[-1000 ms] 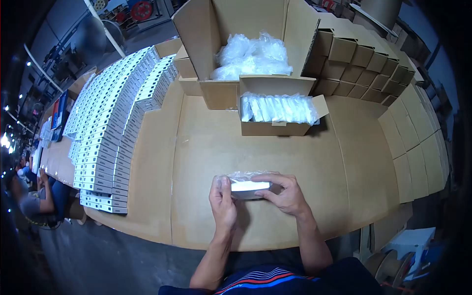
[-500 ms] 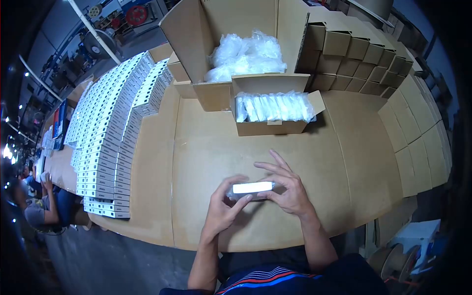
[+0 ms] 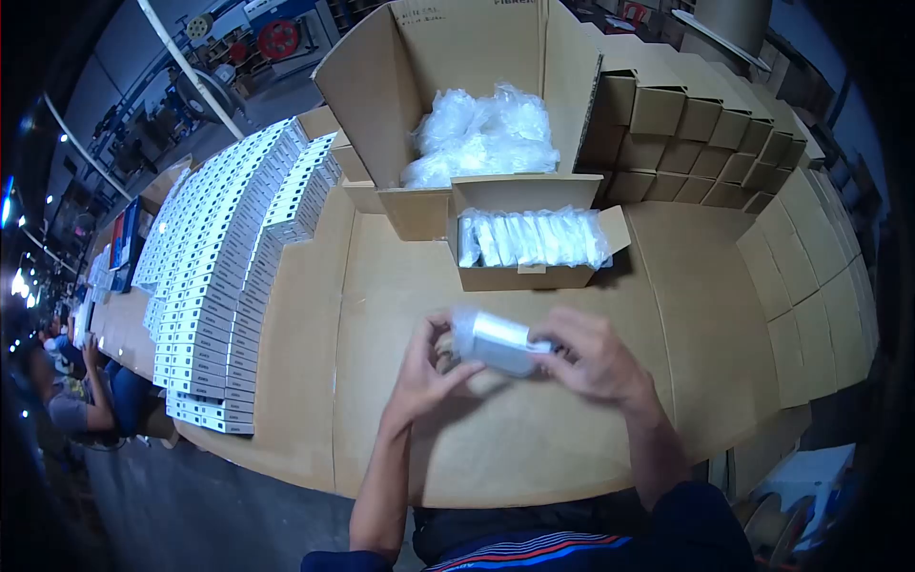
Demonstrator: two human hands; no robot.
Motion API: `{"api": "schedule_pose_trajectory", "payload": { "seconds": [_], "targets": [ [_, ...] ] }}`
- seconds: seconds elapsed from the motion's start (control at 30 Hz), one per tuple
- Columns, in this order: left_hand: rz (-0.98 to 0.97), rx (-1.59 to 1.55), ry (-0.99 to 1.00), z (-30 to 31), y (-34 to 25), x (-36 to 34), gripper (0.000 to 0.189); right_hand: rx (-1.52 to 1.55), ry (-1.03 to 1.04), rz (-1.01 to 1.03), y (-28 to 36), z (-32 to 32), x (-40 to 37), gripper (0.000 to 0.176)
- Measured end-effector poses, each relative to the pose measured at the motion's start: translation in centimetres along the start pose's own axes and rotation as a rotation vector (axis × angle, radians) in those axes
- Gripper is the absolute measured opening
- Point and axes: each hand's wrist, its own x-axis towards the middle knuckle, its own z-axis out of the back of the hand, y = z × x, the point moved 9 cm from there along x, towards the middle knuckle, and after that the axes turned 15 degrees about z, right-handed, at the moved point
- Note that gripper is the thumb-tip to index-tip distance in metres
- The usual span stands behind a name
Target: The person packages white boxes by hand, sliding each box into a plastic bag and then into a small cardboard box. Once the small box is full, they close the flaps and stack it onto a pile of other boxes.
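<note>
Compared with half a second ago, the bagged white box (image 3: 498,341) is sitting higher and tilted, and the right hand's fingers, then spread, are now curling around it. Both hands are holding it clear of the desk (image 3: 534,439). The left hand (image 3: 422,370) is pinching the left end with narrow fingers. The right hand (image 3: 593,357) is closing over the right end. The box's long axis is running left to right between the hands, dipping toward the right, and both hands are equally near.

Straight beyond, well apart from the hands, the small open carton (image 3: 522,277) is holding a row of bagged boxes (image 3: 529,238) standing on edge. Behind it and touching it, the large carton (image 3: 419,67) is holding crumpled clear bags (image 3: 481,133); what is inside them cannot be told. Stacked white boxes (image 3: 219,257) are lining the desk to the left.
</note>
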Motion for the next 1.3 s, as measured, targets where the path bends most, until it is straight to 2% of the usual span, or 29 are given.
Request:
{"api": "schedule_pose_trajectory", "payload": {
  "seconds": [0.03, 0.07, 0.1, 0.13, 0.17, 0.2, 0.23, 0.3, 0.37, 0.4, 0.53, 0.67, 0.77, 1.07, 1.3],
  "targets": [
    [-0.097, 0.057, -0.087, 1.5, -0.3, 1.7, 0.091, -0.004, -0.073, -0.061, -0.5, 0.8, 0.6, 0.02],
    [-0.092, 0.175, -0.163, 2.7, -0.1, 3.5, 0.107, 0.106, -0.332, -0.065, -1.8, 1.4, 0.8, 0.021],
    [-0.09, 0.292, -0.242, 3.7, -0.2, 5.3, 0.123, 0.11, -0.426, -0.159, -2.7, 1.6, 1.2, 0.023],
    [-0.108, 0.32, -0.255, 3.9, -0.2, 7.3, 0.135, 0.074, -0.545, -0.124, -2.8, 1.5, 2.2, 0.025],
    [-0.205, 0.331, -0.254, 3.9, 0.2, 9.4, 0.136, 0.039, -0.666, -0.089, -3.1, 1.0, 3.1, 0.027],
    [-0.241, 0.225, -0.18, 3.3, 0.1, 11.1, 0.139, -0.069, -0.687, -0.022, -3.1, 0.3, 4.1, 0.03],
    [-0.277, 0.117, -0.104, 2.6, 0.1, 12.6, 0.143, -0.284, -0.621, 0.039, -2.5, -0.3, 5.4, 0.038],
    [-0.31, 0.072, -0.069, 2.2, 0.1, 14.5, 0.136, -0.414, -0.585, 0.107, -3.1, -2.0, 6.4, 0.047],
    [-0.343, 0.02, -0.052, 1.6, -0.2, 14.7, 0.13, -0.469, -0.54, 0.078, -3.6, -2.9, 7.0, 0.047],
    [-0.36, 0.034, -0.096, 1.7, 0.0, 14.8, 0.118, -0.494, -0.512, 0.058, -3.8, -3.4, 7.0, 0.047],
    [-0.421, 0.346, -0.3, 2.3, -0.4, 14.0, 0.111, -0.537, -0.491, -0.038, -4.7, -4.0, 6.6, 0.046],
    [-0.42, 0.31, -0.285, 2.7, 0.1, 14.0, 0.112, -0.666, -0.397, -0.013, -3.3, -4.3, 7.1, 0.04],
    [-0.401, 0.242, -0.248, 2.9, 0.2, 14.1, 0.113, -0.436, -0.469, -0.076, -4.9, -4.0, 7.5, 0.037],
    [-0.384, 0.26, -0.243, 3.3, 0.3, 13.8, 0.114, -0.681, -0.377, -0.006, -2.0, -4.5, 7.9, 0.034],
    [-0.385, 0.25, -0.254, 3.4, 0.3, 13.6, 0.113, -0.689, -0.28, -0.1, -3.5, -6.1, 8.9, 0.035]
  ]
}}
